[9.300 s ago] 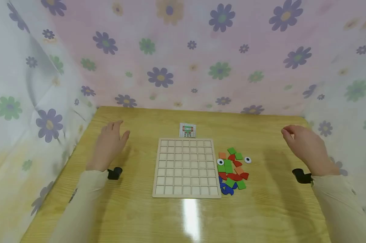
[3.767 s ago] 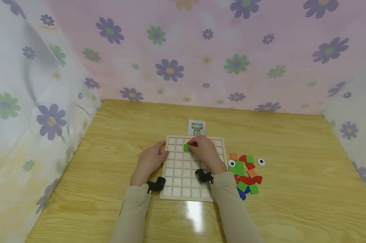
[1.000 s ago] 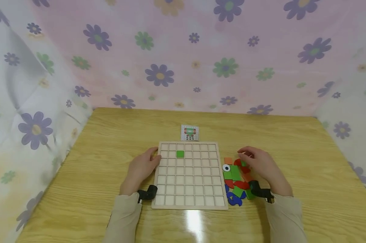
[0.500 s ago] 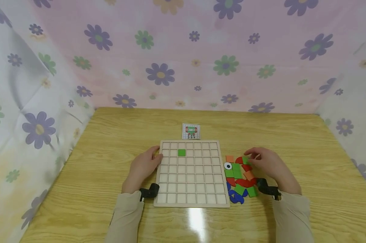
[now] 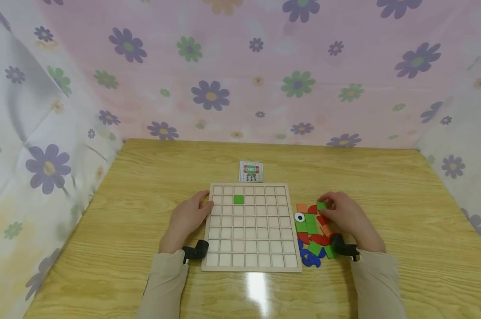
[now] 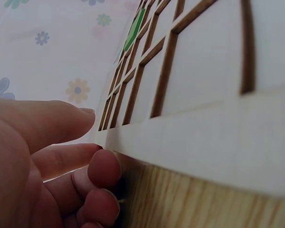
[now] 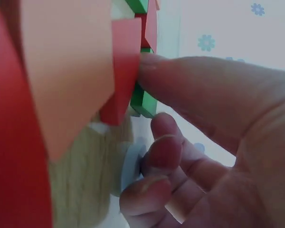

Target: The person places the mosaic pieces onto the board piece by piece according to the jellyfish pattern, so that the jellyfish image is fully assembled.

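Observation:
A wooden grid board [image 5: 252, 269] lies on the table, one green square tile [image 5: 238, 199] seated in its second row. My left hand [image 5: 186, 220] rests at the board's left edge, fingertips right at the rim; in the left wrist view its fingers [image 6: 104, 168] are loosely bent beside the frame. At the top of the loose pile, my right hand [image 5: 349, 219] pinches another green tile [image 5: 322, 205] between thumb and fingers. In the right wrist view the thumb [image 7: 180, 76] covers part of that green tile [image 7: 145, 102]. A pale disc [image 7: 130, 166] sits by the lower fingers.
Loose pieces lie right of the board: an orange square [image 5: 302, 207], a red curved piece [image 5: 319, 239], blue curved pieces [image 5: 312, 259], several green tiles and a white eye disc [image 5: 299, 217]. A small picture card [image 5: 251, 171] lies behind the board. Flowered cloth surrounds the table.
Earlier, my right hand set a green tile on the board, then went back to the pile. Since half a second ago it has closed on another green tile. My left hand stays at the board.

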`<state>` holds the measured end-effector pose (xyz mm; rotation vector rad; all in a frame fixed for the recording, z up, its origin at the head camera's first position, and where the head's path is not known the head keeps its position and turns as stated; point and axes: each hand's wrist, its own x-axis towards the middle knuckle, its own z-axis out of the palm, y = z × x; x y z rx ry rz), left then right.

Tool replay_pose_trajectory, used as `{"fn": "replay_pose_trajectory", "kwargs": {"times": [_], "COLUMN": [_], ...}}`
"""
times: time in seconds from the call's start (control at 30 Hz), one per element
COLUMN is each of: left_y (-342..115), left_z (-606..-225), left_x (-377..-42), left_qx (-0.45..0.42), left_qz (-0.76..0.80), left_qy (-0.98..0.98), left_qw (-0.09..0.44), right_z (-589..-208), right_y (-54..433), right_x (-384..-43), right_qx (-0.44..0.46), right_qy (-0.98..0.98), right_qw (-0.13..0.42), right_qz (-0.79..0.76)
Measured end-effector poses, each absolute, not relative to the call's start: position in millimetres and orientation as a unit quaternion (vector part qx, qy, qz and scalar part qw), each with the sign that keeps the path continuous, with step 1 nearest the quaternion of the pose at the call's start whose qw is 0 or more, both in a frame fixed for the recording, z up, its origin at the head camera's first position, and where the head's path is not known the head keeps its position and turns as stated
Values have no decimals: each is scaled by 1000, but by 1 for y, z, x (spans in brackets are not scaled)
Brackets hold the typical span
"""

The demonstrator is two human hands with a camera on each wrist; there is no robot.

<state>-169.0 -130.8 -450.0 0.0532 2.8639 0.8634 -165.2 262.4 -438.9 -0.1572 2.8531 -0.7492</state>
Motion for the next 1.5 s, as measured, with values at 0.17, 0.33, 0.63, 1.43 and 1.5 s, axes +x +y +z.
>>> {"fn": "replay_pose_trajectory", "kwargs": {"times": [0.17, 0.33, 0.63, 1.43, 1.5], "left_y": [-132, -132, -133, -132, -133], "left_z": [-449, -450, -451, -448, -448], "left_x": [-170, -170, -170, -169, -169], "left_qx": [18, 18, 23, 23, 24], "left_qz": [285, 282, 282, 286, 286], "left_qy": [955, 956, 956, 955, 955], "left_qw": [74, 77, 72, 70, 69], "right_z": [-443, -444, -443, -435, -434], "right_y": [261, 260, 260, 242, 239], "right_x": [-165, -166, -169, -166, -166], "right_qx": [-49, -54, -41, -30, -32], "right_qy": [959, 961, 959, 941, 933], "right_qw": [82, 80, 81, 56, 62], "right_qz": [-266, -258, -268, -333, -352]}}
